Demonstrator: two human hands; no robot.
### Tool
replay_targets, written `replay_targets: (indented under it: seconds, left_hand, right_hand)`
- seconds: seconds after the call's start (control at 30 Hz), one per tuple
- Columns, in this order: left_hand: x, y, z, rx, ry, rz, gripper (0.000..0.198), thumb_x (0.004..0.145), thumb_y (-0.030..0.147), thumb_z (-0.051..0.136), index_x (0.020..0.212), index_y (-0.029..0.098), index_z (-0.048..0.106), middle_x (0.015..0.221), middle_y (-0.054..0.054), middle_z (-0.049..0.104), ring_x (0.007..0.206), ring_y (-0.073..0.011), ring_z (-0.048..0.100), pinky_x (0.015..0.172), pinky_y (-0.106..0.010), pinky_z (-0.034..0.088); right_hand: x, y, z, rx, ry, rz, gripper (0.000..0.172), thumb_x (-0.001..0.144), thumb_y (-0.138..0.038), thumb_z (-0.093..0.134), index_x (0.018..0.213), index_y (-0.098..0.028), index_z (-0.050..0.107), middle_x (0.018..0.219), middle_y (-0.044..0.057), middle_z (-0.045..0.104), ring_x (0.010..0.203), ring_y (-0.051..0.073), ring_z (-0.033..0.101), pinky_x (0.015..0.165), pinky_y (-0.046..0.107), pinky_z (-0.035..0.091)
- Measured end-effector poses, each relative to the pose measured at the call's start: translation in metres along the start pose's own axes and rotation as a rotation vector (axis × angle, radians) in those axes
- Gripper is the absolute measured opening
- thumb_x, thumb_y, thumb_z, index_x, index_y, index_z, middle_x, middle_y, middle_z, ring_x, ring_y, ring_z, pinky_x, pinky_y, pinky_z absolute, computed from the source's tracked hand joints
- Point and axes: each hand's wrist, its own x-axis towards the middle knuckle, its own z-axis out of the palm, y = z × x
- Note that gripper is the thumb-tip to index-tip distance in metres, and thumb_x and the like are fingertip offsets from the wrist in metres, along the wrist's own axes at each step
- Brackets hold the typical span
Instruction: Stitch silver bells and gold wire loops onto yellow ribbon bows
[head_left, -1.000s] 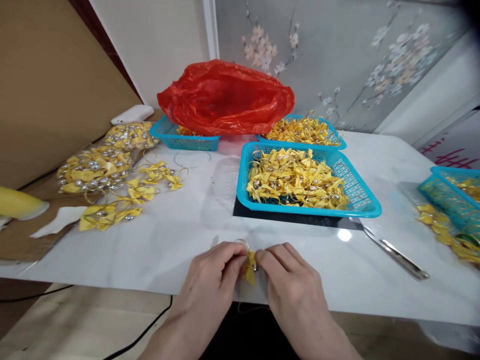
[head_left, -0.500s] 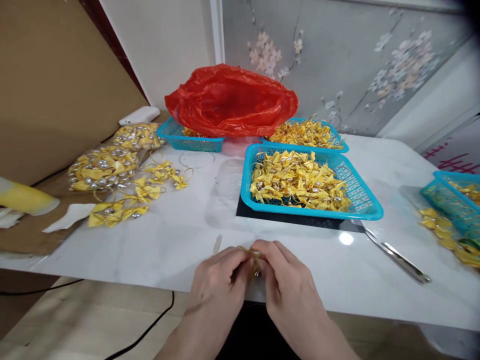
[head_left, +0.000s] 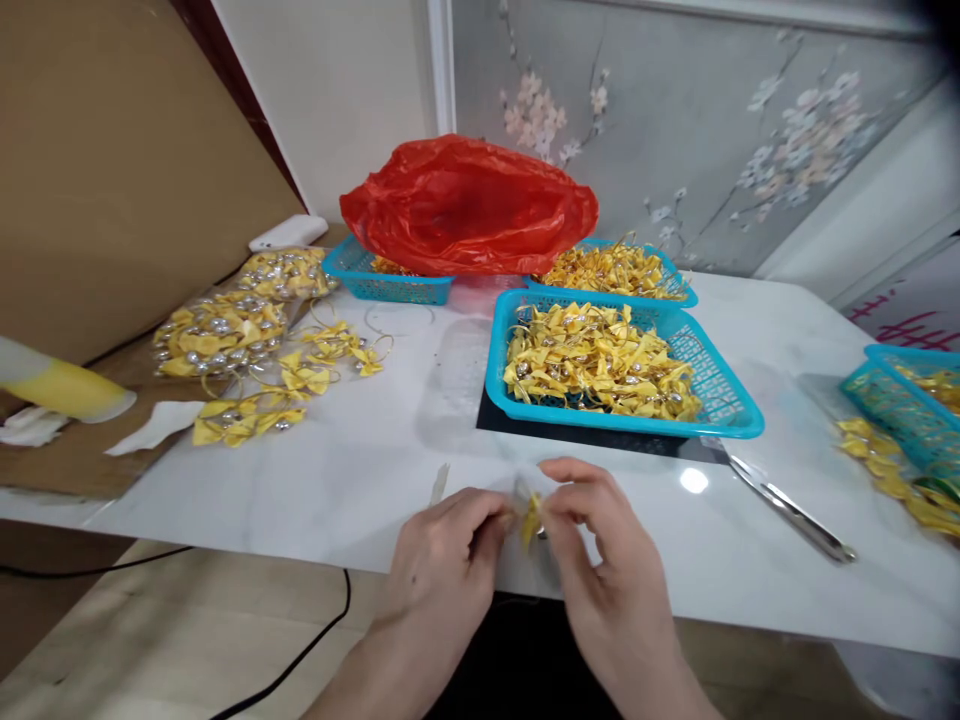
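Between my hands, over the front of the white table [head_left: 360,500], is a small yellow ribbon bow [head_left: 530,518] with a thin loop and a silver bead, blurred by motion. My right hand [head_left: 604,560] pinches its right side between thumb and forefinger, with the other fingers loosely curled. From the left, my left hand [head_left: 450,560] has its thumb and forefinger pressed together at the bow's edge; the exact spot they grip is smeared. Beyond them stands a turquoise basket [head_left: 720,390] heaped with yellow bows [head_left: 600,365].
Loose bows [head_left: 247,418] and filled clear bags [head_left: 221,335] lie on the left. A red plastic bag [head_left: 465,210] stands behind, between two more turquoise baskets. Metal scissors or tweezers [head_left: 795,515] lie at the right, near another basket [head_left: 892,400] and a strip of bows.
My hands have drawn slightly apart, the right one moving right and its fingers lifting. The yellow bow between them has come more into view. The camera view has shifted slightly.
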Motion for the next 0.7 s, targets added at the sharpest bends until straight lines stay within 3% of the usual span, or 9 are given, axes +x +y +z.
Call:
replay_targets:
  seconds: [0.13,0.43,0.63,0.7]
  left_hand:
    - [0.001,0.0,-0.001,-0.001,-0.008,0.003,0.021,0.086,0.011,0.054,0.076,0.02,0.07,0.071,0.002,0.075,0.06,-0.0136,0.067,0.058,-0.023,0.048]
    - [0.003,0.005,-0.002,0.042,-0.038,0.064,0.018,0.09,0.016,0.054,0.081,0.021,0.069,0.074,0.001,0.075,0.064,-0.016,0.067,0.056,-0.025,0.048]
    - [0.005,0.003,0.002,0.111,-0.059,0.117,0.019,0.09,0.012,0.053,0.082,0.021,0.068,0.076,-0.001,0.074,0.07,-0.0192,0.069,0.062,-0.03,0.052]
    - [0.005,0.003,0.004,0.125,-0.056,0.13,0.02,0.09,0.012,0.052,0.082,0.02,0.068,0.076,-0.001,0.074,0.071,-0.02,0.068,0.064,-0.032,0.053]
  right_hand:
    - [0.004,0.004,-0.012,0.331,0.041,0.334,0.014,0.097,-0.029,0.058,0.087,-0.02,0.059,0.092,0.002,0.069,0.062,0.009,0.062,0.061,0.018,0.054]
    - [0.01,0.011,-0.016,0.274,0.017,0.364,0.015,0.089,-0.032,0.067,0.081,-0.019,0.07,0.067,0.0,0.064,0.056,0.011,0.055,0.049,0.016,0.046]
    - [0.012,0.019,-0.022,0.227,0.115,0.338,0.012,0.083,-0.031,0.069,0.078,-0.021,0.071,0.103,0.008,0.065,0.092,0.02,0.062,0.058,0.019,0.05]
    - [0.014,0.02,-0.024,0.223,0.127,0.341,0.015,0.083,-0.032,0.07,0.074,-0.02,0.07,0.101,0.008,0.063,0.089,0.019,0.062,0.056,0.019,0.05]
